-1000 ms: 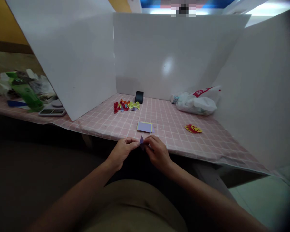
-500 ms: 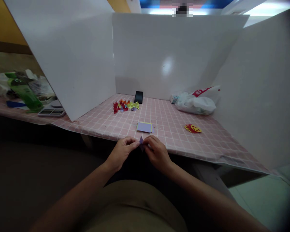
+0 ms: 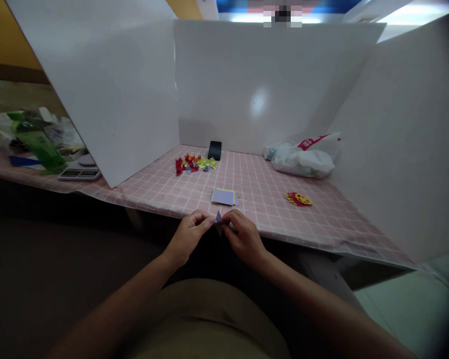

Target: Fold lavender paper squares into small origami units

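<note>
Pink gridded tabletop; left hand, right hand: fingers pinched on folded purple paper

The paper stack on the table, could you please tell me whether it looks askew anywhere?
Slightly: the stack isn't squared up; yellow shows along its far edge, and a lilac corner juts out at the right.

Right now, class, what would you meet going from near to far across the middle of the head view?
Small folded lilac paper piece, square lilac-topped paper stack, multicoloured pile of folded paper shapes, white upright back panel.
</note>
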Demonstrator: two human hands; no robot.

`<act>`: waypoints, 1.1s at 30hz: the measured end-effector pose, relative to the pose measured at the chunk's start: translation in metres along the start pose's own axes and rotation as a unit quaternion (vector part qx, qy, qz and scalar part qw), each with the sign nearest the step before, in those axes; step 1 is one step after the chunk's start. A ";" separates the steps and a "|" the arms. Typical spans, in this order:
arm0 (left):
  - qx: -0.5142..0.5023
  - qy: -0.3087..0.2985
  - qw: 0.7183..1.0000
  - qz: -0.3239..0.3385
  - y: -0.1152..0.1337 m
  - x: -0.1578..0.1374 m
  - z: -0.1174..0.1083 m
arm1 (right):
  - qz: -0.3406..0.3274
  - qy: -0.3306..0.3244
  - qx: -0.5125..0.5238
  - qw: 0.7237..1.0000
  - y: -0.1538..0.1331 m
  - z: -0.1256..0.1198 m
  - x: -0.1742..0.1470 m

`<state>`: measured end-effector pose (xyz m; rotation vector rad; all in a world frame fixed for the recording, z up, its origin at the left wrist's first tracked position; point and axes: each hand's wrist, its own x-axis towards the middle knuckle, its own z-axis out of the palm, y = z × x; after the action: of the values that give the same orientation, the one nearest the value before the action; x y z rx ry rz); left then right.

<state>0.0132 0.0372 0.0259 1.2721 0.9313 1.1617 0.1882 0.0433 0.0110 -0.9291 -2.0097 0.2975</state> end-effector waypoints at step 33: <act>-0.071 -0.007 0.994 -0.084 0.003 -0.001 -0.001 | -0.062 0.008 -0.069 0.996 0.002 0.001 -0.003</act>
<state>0.0119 0.0366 0.0285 1.0660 0.9118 1.0666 0.1892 0.0424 0.0073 -0.8848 -2.0841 0.0835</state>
